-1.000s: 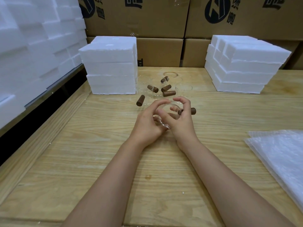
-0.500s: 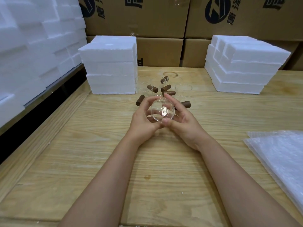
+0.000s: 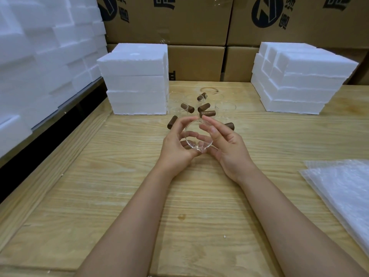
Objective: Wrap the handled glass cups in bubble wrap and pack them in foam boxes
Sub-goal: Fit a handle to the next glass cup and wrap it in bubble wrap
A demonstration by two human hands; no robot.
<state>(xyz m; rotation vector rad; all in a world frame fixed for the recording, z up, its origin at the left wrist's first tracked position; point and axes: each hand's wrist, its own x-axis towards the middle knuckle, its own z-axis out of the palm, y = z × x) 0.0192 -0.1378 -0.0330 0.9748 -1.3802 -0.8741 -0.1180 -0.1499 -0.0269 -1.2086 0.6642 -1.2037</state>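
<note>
Tipped toward the camera since a second ago, the glass cup (image 3: 196, 136) now shows its round mouth above the wooden table (image 3: 119, 196). The left foam stack (image 3: 137, 80) and right foam stack (image 3: 299, 80) stand at the back. Bubble wrap (image 3: 343, 188) lies at the right edge. The left hand (image 3: 175, 146) curls round the cup's left side and the right hand (image 3: 227, 150) grips its right side. The other cups (image 3: 201, 108) cluster just behind.

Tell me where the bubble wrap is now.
In the head view, the bubble wrap lies on the wooden table at its right edge, right of the right hand.
</note>
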